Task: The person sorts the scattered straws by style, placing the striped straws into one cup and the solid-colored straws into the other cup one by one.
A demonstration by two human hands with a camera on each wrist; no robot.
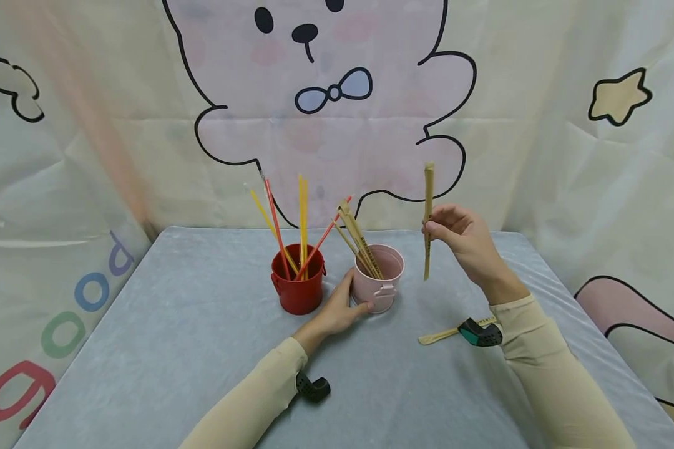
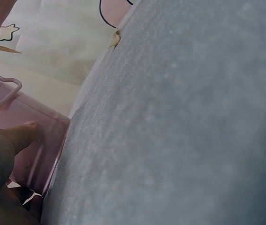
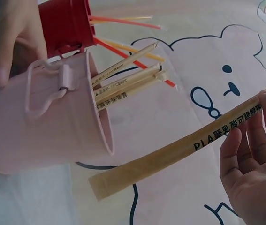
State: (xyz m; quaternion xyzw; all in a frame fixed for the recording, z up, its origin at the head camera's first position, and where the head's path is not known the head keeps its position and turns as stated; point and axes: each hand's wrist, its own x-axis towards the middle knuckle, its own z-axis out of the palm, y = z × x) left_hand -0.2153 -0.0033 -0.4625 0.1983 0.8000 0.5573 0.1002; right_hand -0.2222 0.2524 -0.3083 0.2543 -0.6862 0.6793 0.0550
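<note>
My left hand [image 1: 336, 310] holds the lower left side of a small pink bucket [image 1: 371, 292], thumb across its front. Several paper-wrapped straws [image 1: 355, 234] lean inside that bucket toward its left rim. To its right, at about rim height, my right hand [image 1: 466, 243] pinches another wrapped straw [image 1: 429, 193] between thumb and fingers, upright in the head view. Black printing beginning "PLA" runs along this straw's wrapper [image 3: 179, 152] in the right wrist view. One more wrapped straw [image 1: 439, 337] lies on the table, partly hidden behind the right wrist's camera.
Left of the pink bucket stands a red bucket [image 1: 300, 299] with several red and yellow straws [image 1: 303, 215] sticking up. A light blue cloth [image 1: 202, 337] covers the table. Printed curtains [image 1: 337, 143] hang behind and at both sides.
</note>
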